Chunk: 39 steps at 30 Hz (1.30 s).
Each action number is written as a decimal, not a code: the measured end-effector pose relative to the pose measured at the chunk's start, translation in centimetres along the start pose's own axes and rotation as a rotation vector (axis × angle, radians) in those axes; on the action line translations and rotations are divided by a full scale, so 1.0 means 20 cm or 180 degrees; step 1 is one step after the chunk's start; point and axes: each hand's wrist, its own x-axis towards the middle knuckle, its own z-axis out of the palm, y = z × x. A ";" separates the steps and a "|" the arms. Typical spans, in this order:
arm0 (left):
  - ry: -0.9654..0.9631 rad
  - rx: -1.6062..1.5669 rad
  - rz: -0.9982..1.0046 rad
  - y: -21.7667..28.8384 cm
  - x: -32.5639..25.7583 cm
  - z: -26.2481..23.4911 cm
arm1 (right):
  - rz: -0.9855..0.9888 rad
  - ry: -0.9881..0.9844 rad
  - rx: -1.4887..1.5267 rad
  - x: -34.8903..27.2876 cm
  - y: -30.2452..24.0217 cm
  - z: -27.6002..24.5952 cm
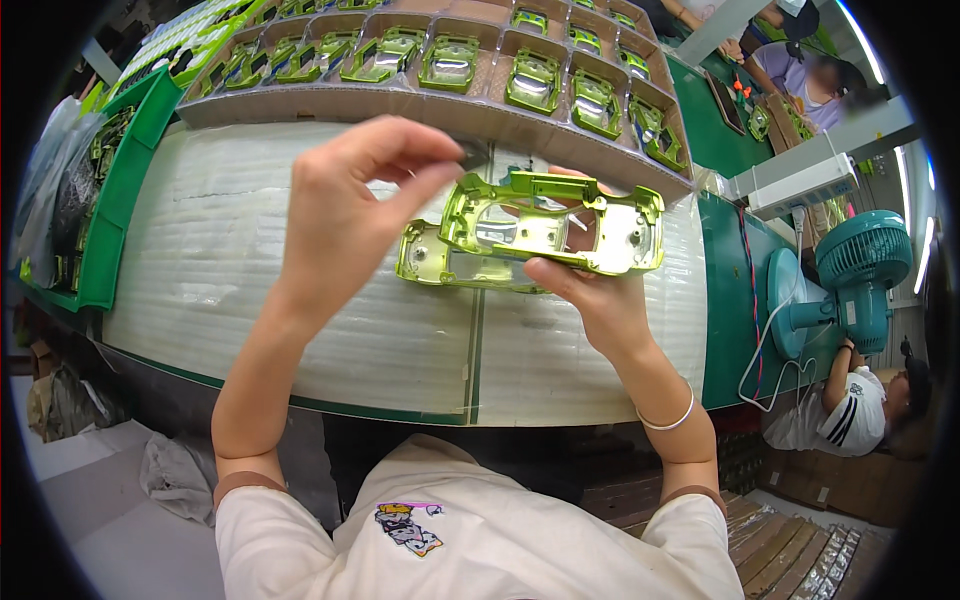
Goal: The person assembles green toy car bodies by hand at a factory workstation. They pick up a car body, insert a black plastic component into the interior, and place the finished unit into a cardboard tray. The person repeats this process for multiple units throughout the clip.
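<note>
Presently, the right hand (600, 300) holds a shiny lime-green toy car body shell (555, 225) above the work surface, thumb on its near edge and fingers behind its far edge, the hollow underside turned up toward the camera. A second shell of the same green (440, 262) lies just below and left of the held one, overlapping it in the view; whether it rests on the table or is gripped together with the first cannot be told.

The left hand (345, 215) is raised over the left end of the held shell, thumb and forefinger pinched narrowly on a small dark piece (474, 153). That piece is just above the shell's far left corner; contact between them cannot be confirmed.

Both hands work over a table covered with ribbed white padding (220, 260), at its far middle. Along the far edge stands a brown compartment tray (420, 105), each pocket holding one green shell. A green bin (120, 190) sits at the far left of the table. To the right, beyond a green table edge, stand a teal desk fan (850, 280) and a white power strip (810, 185). Another person in a white shirt (850, 400) sits at the near right, and a further person (800, 70) works at the far right.
</note>
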 end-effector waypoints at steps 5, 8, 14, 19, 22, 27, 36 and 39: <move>-0.0512 0.0600 -0.0769 -0.18 0.07 -0.17 | 0.0631 0.0014 0.0070 -0.01 0.00 -0.02; -0.0874 0.0818 -0.1040 -0.23 0.07 -0.20 | 0.0276 0.0230 0.0650 0.00 0.02 -0.02; -0.1025 0.1509 -0.0953 -0.35 0.06 -0.20 | 0.0015 0.0293 0.0647 0.02 0.01 -0.03; -0.0917 0.1751 -0.0634 -0.33 0.00 -0.10 | -0.0125 0.0597 0.0632 0.03 0.01 -0.09; -0.1163 0.1531 -0.0734 -0.31 0.02 -0.12 | -0.0083 0.0787 0.0591 0.06 0.01 -0.12; -0.1272 0.1362 -0.0982 -0.28 0.04 -0.13 | -0.0311 0.0732 0.0321 0.04 0.03 -0.14; -0.0384 0.0640 -0.1526 -0.16 0.06 -0.11 | -0.1254 0.0040 -0.0740 0.09 0.08 -0.17; -0.0243 0.0337 -0.1215 -0.22 0.05 -0.13 | -0.0772 0.0070 -0.0586 0.07 0.06 -0.14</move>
